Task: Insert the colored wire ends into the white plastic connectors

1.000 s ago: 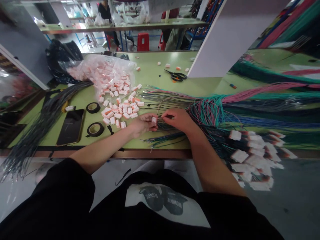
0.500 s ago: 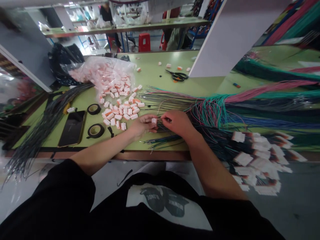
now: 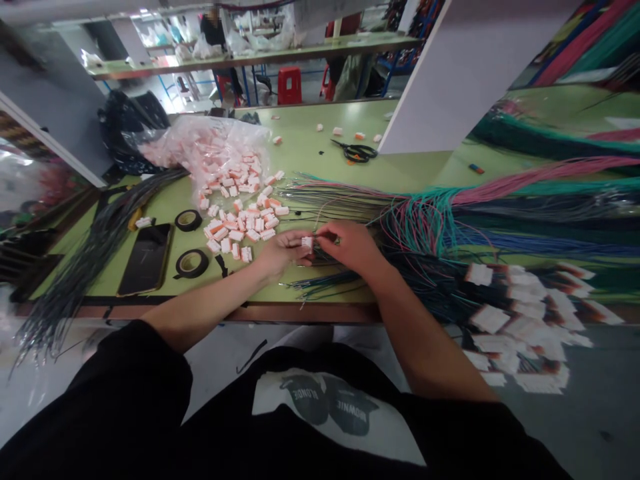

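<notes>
Between the thumb and fingers of my left hand [image 3: 286, 250] is a small white and orange wire connector [image 3: 307, 245]. My right hand [image 3: 345, 241] is pinched around a thin wire right at the connector's right side; whether the wire's tip is inside cannot be made out. Around both hands lie loose wires [image 3: 345, 200], fanned out with their ends toward the left. A heap of similar loose connectors [image 3: 245, 223] lies left of my left hand, spilling from a clear plastic bag [image 3: 220, 137].
Black tape rolls [image 3: 192, 263] and a phone [image 3: 145, 259] lie at left, beside a grey wire bundle [image 3: 100, 233]. Scissors [image 3: 357, 152] rest near a white upright panel [image 3: 450, 80]. Wired connectors [image 3: 520, 313] hang over the table's front edge at right.
My right hand has moved slightly left, bringing its fingertips and the wire up to the connector. My left hand still holds the connector in nearly the same place.
</notes>
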A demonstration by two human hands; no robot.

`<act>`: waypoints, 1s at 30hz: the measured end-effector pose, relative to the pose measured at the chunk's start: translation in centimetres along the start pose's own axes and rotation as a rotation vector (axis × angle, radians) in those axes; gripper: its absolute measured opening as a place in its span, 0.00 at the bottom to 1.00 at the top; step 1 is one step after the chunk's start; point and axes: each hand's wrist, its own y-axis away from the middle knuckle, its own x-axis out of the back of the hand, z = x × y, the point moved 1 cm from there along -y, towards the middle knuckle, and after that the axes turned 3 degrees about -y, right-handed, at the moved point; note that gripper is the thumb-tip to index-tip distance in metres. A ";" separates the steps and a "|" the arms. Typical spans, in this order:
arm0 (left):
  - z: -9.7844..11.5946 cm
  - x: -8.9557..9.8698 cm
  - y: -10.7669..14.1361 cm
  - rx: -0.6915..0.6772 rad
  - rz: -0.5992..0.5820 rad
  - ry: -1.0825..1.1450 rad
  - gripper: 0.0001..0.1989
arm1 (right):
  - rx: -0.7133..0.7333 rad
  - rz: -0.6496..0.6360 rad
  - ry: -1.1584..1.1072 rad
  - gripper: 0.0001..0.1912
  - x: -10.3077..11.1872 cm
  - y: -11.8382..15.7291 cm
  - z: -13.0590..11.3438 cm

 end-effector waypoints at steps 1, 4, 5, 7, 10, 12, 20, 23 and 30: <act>0.0 0.0 0.0 -0.002 0.002 0.004 0.16 | -0.014 0.005 -0.037 0.09 0.1 0.0 0.1; 0.0 0.0 -0.1 -0.003 0.001 0.013 0.16 | -0.017 0.011 -0.059 0.09 0.3 0.0 0.3; 0.0 -0.1 -0.1 -0.001 -0.001 0.014 0.16 | -0.008 0.008 -0.054 0.09 0.3 -0.1 0.2; 0.0 -0.1 -0.1 0.004 -0.002 0.017 0.16 | 0.012 0.002 -0.043 0.09 0.3 -0.1 0.2; -0.1 -0.1 0.0 0.009 -0.003 0.011 0.17 | 0.021 -0.014 -0.033 0.09 0.0 -0.1 0.3; -0.1 -0.1 0.0 0.005 -0.008 -0.008 0.17 | 0.022 -0.014 -0.023 0.09 -0.2 -0.1 0.3; 0.3 0.0 -0.2 -0.015 -0.022 -0.019 0.18 | 0.012 0.048 -0.184 0.11 0.2 -0.4 0.7; 0.5 0.1 -0.3 -0.053 -0.011 -0.036 0.18 | 0.036 -0.003 -0.232 0.15 0.7 -0.4 1.0; 1.4 0.2 -0.3 -0.169 -0.046 -0.168 0.16 | 0.095 -0.216 0.242 0.18 0.4 -0.2 0.5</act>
